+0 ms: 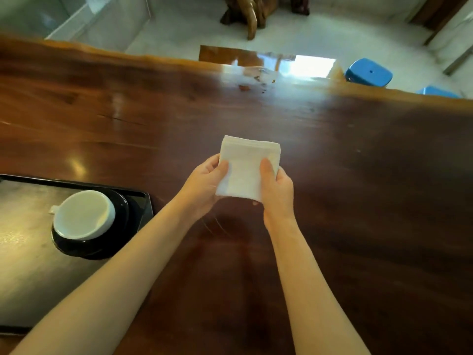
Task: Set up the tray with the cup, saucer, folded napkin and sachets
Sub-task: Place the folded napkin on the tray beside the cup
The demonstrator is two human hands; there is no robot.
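Note:
A white folded napkin (247,166) is held just above the dark wooden table, near the middle of the view. My left hand (204,184) grips its left edge and my right hand (277,187) grips its right edge, thumbs on top. At the left lies a black tray (23,265). On the tray's right part a white cup (83,213) stands upright on a black saucer (87,248). My left forearm crosses over the tray's near right corner. No sachets are in view.
The long polished wooden table (358,201) runs across the whole view, its far edge at the top. Beyond it are two blue stools (368,73), a wooden bench and a pale tiled floor.

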